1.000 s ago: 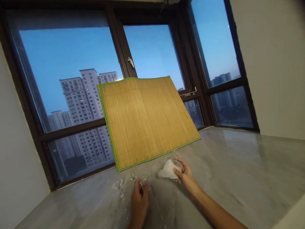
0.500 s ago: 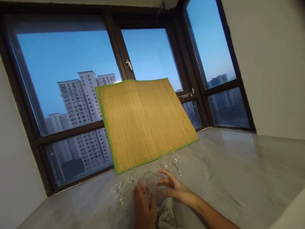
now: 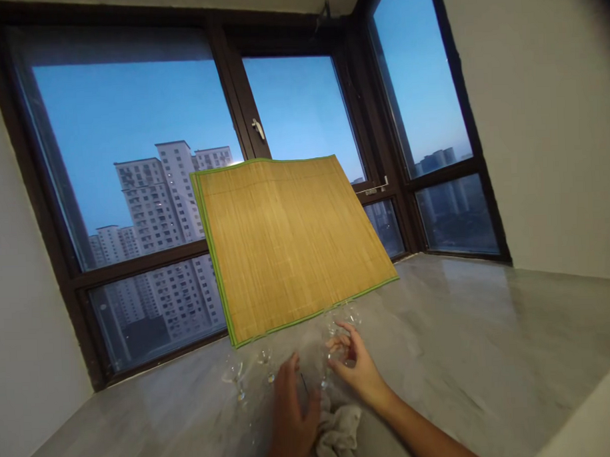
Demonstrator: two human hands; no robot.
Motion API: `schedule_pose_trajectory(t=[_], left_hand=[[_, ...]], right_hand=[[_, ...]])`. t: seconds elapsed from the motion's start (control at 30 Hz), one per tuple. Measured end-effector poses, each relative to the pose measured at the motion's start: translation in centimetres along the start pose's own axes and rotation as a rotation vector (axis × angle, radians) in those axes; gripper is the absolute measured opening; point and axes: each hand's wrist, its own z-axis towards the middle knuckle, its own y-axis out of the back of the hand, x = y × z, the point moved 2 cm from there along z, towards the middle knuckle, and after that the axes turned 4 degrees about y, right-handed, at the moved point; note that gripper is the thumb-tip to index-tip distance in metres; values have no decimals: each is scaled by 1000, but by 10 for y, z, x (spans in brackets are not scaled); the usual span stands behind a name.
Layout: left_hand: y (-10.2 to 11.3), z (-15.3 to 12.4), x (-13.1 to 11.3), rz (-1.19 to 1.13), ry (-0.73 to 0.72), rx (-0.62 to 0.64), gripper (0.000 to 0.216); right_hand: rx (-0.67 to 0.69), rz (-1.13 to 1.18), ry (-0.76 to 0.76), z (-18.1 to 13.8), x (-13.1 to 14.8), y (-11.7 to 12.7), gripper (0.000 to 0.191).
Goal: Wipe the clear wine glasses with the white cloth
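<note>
My right hand (image 3: 357,370) has its thumb and fingers curled round a clear stemmed glass (image 3: 324,374), which is faint and partly covered by the fingers. To its left my left hand (image 3: 294,412) is held off that glass, thumb and fingers apart, slightly blurred, with nothing in it. Just beyond the left hand stand two more clear stemmed glasses: one glass (image 3: 235,374) farther left and another glass (image 3: 265,360) closer in. Other clear glassware (image 3: 352,313) shows behind my right hand. Below the hands lies a crumpled grey cloth (image 3: 339,434).
A bamboo mat (image 3: 295,242) with green edging leans upright against the window behind the glasses. The marble-look sill (image 3: 453,323) runs to the right wall (image 3: 547,147). Dark window frames (image 3: 146,264) close off the far side, with a white handle (image 3: 258,130).
My left hand has come away from the glass and opened. The glass has shifted right with my right hand, whose fingers have closed round it. More of the cloth shows.
</note>
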Motion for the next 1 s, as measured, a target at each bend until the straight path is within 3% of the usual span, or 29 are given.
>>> schedule_pose_trajectory(t=[0.2, 0.4, 0.7, 0.87, 1.0], left_hand=[[13, 11, 18, -105, 168, -275, 41], [29, 18, 25, 9, 345, -469, 55], [51, 25, 28, 239, 440, -681, 65], [71, 31, 34, 203, 464, -848, 69], [85, 33, 49, 142, 567, -944, 69]], right_hand=[[-316, -310, 75, 10, -2, 26, 72], [-485, -543, 2, 17, -12, 48, 78], [-447, -661, -89, 22, -27, 64, 81], [-449, -642, -72, 23, -33, 70, 80], [-426, -609, -68, 23, -34, 70, 77]])
